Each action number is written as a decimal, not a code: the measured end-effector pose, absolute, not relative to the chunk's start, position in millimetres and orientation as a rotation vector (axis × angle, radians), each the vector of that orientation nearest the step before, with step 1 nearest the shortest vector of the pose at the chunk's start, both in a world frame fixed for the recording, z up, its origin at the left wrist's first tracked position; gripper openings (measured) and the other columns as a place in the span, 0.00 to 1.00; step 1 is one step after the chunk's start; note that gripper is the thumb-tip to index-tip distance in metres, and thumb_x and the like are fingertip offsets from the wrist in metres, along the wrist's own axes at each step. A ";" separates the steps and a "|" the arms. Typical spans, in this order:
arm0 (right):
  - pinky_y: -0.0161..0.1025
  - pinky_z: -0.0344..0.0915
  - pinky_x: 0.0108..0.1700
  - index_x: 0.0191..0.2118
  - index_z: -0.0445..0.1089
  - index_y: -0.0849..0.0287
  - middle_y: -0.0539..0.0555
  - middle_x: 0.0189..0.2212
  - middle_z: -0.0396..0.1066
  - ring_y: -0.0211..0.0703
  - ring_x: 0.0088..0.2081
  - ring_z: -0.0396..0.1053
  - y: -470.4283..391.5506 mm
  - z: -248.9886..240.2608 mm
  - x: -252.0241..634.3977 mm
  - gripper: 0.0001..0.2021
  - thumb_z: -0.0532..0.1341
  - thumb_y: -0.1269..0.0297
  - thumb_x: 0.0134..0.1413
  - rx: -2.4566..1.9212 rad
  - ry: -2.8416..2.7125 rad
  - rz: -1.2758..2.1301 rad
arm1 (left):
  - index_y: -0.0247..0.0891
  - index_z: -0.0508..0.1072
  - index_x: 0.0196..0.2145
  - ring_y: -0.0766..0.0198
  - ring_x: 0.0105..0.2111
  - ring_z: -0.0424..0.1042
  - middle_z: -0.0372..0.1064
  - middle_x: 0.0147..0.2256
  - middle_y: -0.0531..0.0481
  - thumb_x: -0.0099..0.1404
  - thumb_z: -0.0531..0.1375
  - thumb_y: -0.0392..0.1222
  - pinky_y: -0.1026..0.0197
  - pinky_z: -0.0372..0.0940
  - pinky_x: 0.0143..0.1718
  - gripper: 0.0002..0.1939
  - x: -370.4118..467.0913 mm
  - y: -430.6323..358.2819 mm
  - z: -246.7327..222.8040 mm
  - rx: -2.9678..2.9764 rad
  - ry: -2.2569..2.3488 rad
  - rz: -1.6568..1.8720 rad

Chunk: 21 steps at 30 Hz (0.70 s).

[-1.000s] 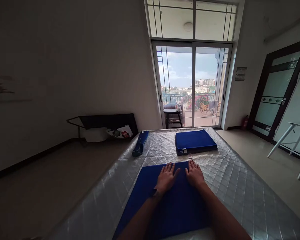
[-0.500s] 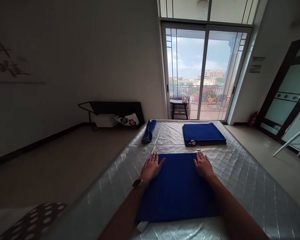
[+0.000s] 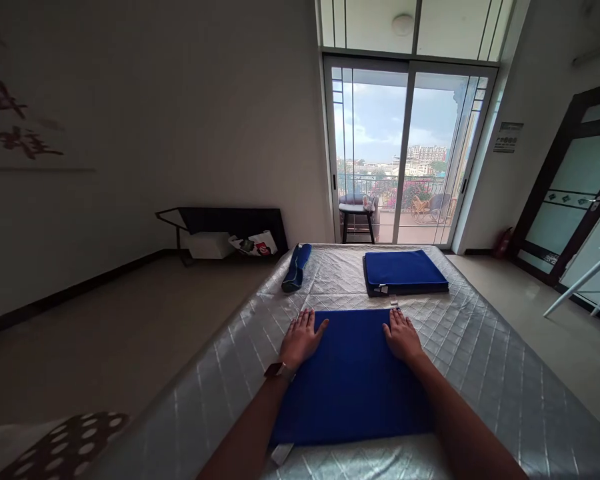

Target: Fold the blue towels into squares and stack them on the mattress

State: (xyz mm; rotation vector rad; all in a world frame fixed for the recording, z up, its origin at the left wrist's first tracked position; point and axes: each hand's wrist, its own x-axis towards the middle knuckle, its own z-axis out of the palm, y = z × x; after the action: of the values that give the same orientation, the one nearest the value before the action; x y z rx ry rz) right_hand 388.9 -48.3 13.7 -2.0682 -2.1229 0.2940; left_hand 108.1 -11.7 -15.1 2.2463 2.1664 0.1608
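A flat blue fabric piece [image 3: 353, 380] lies on the silver quilted mattress [image 3: 485, 373] right in front of me, with a white tag at its near left corner. My left hand [image 3: 303, 337] rests flat on its far left corner, fingers stretched out. At the far right corner, my right hand [image 3: 403, 333] lies flat too, fingers extended and thumb pointing inward. Neither hand grips anything. Beyond the right hand sits a stack of folded blue fabric [image 3: 405, 270] with dark layers beneath. A rolled blue fabric bundle [image 3: 297, 268] lies at the far left of the mattress.
Past the mattress stand a dark stool [image 3: 357, 217] and a glass sliding door [image 3: 370, 133]. A black bench-like frame [image 3: 235, 220] with a white box [image 3: 207, 245] is by the left wall. White-legged furniture [image 3: 577, 287] stands right. Brown polka-dot cloth [image 3: 70, 443] shows lower left.
The camera view has tilted up slightly, so the scene sits a little lower. Both hands stay flat on the blue fabric, the right one marginally further left in view.
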 end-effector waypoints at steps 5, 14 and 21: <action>0.43 0.34 0.70 0.71 0.44 0.72 0.61 0.71 0.42 0.43 0.72 0.37 -49.1 14.3 387.4 0.32 0.40 0.57 0.68 -2.064 -2.109 0.324 | 0.24 0.51 0.68 0.50 0.70 0.43 0.43 0.69 0.35 0.72 0.38 0.61 0.45 0.42 0.69 0.41 111.9 -7.2 -10.3 2.263 2.261 0.037; 0.44 0.36 0.70 0.71 0.45 0.72 0.61 0.71 0.43 0.42 0.72 0.36 -45.8 5.5 390.7 0.31 0.41 0.62 0.67 -2.021 -2.128 0.323 | 0.34 0.54 0.68 0.53 0.69 0.46 0.51 0.68 0.39 0.75 0.35 0.54 0.46 0.47 0.68 0.33 248.8 -29.3 -22.2 2.765 1.545 0.324; 0.45 0.36 0.70 0.70 0.46 0.72 0.62 0.70 0.44 0.43 0.72 0.36 -42.9 2.7 389.9 0.31 0.40 0.59 0.68 -2.015 -2.107 0.308 | 0.38 0.53 0.69 0.51 0.69 0.48 0.50 0.68 0.40 0.74 0.37 0.56 0.43 0.48 0.67 0.32 220.0 -25.0 -39.6 2.684 1.640 0.290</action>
State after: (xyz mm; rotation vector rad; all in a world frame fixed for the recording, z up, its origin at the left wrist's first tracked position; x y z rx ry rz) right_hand 389.9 -42.9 2.7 -2.0155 -2.1073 0.3081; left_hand 220.0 -25.0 -39.6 2.6840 1.6402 0.2905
